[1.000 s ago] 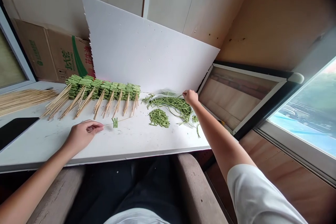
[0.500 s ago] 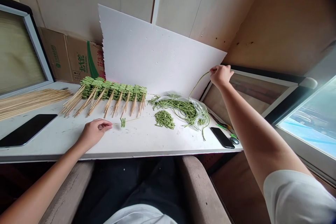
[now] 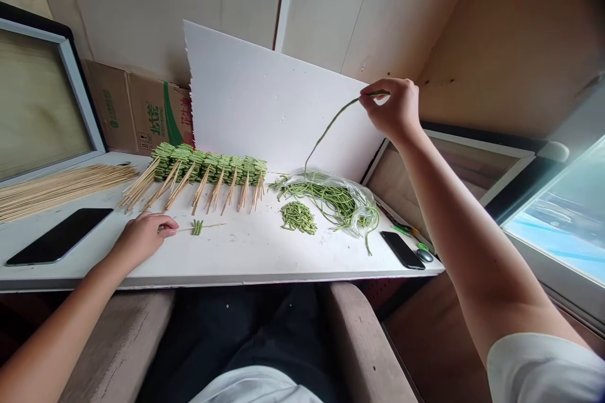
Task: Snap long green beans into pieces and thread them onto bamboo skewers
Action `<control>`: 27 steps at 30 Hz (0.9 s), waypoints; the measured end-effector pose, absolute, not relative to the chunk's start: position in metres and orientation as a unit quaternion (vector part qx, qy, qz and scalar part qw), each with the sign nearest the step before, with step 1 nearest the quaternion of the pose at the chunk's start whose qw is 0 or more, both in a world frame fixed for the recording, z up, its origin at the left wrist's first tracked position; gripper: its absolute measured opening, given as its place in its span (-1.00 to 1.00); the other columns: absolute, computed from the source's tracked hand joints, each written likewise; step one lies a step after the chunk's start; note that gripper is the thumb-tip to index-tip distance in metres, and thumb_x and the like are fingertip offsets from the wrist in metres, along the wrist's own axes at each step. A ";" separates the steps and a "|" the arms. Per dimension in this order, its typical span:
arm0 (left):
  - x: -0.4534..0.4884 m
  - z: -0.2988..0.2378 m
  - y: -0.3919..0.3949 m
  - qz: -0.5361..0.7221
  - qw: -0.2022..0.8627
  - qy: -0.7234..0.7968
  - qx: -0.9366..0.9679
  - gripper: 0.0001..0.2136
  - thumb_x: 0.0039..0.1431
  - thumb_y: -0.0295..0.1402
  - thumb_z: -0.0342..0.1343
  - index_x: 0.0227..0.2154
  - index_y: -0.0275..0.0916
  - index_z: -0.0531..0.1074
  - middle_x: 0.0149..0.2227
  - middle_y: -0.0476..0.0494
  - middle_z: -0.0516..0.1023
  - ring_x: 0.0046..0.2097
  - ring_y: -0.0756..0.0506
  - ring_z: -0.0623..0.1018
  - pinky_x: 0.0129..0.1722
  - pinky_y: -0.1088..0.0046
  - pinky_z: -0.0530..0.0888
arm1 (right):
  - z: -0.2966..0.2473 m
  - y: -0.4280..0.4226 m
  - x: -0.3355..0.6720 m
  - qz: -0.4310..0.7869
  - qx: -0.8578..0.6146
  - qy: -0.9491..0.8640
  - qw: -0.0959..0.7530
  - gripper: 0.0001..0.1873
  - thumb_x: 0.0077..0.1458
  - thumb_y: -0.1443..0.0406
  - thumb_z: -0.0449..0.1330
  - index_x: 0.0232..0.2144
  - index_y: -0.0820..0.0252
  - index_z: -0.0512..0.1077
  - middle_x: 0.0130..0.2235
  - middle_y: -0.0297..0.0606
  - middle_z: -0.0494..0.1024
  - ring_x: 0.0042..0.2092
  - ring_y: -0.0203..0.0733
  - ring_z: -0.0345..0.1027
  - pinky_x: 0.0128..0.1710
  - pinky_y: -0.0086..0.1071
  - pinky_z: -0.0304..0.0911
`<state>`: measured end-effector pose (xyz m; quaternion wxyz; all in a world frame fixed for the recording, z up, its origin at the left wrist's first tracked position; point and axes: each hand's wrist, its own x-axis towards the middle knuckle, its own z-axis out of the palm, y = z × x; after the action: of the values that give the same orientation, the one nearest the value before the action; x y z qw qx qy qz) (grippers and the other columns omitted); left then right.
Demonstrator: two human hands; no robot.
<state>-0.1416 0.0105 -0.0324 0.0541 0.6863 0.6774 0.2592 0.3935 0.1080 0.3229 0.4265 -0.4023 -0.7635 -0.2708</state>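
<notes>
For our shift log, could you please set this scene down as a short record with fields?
Left hand: holds a thin skewer bearing a few bean pieces
Right hand: raised, pinching a long bean
Mid-table: pile of cut beans
Right of pile: long beans, clear plastic bag
Left of pile: stacked loaded skewers
Far left: bare skewers

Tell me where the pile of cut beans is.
In the head view, the pile lies near the picture's middle on the table, just left of the bag of long beans.
</notes>
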 end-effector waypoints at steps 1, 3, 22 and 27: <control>-0.143 -0.030 0.010 0.246 0.045 0.681 0.688 -0.74 0.14 -0.20 0.08 -0.31 -0.14 0.65 -0.15 -0.26 0.70 0.03 -0.40 0.58 0.05 0.10 0.47 | 0.319 0.098 0.381 -0.265 -0.401 -0.758 0.441 -0.73 0.34 0.09 0.24 -0.21 0.17 0.59 -0.23 -0.10 0.67 -0.12 0.04 0.52 0.09 0.04 0.31; -0.138 -0.021 0.007 0.240 0.014 0.682 0.691 -0.74 0.17 -0.20 0.08 -0.30 -0.19 0.63 -0.11 -0.30 0.69 0.08 -0.46 0.55 0.08 0.00 0.45 | 0.309 0.076 0.356 -0.248 -0.379 -0.766 0.456 -0.79 0.31 0.15 0.27 -0.25 0.16 0.58 -0.26 -0.14 0.67 -0.14 0.01 0.54 0.12 0.03 0.31; -0.037 0.087 -0.035 0.479 0.134 0.444 0.745 -0.70 0.44 -0.26 0.03 -0.06 -0.24 0.65 -0.28 -0.15 0.65 -0.27 -0.11 0.58 -0.23 0.38 0.51 | 0.168 -0.006 0.288 0.112 -0.288 -0.763 0.567 -0.71 0.32 0.23 0.27 0.06 0.03 0.57 -0.09 -0.19 0.68 -0.08 -0.08 0.61 -0.05 -0.10 0.52; -0.068 0.071 -0.017 0.500 0.009 0.433 0.750 -0.70 0.38 -0.37 0.06 -0.04 -0.13 0.71 -0.27 -0.15 0.67 -0.15 -0.18 0.52 -0.06 0.28 0.50 | 0.128 -0.006 0.301 0.125 -0.358 -0.756 0.533 -0.78 0.21 0.11 0.40 -0.16 0.06 0.65 -0.14 -0.17 0.69 -0.26 -0.14 0.52 -0.28 -0.22 0.47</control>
<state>-0.0681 -0.0174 0.0712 0.0086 0.7496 0.4334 0.5001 0.3011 -0.0064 0.1283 0.5330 -0.3581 -0.7563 0.1251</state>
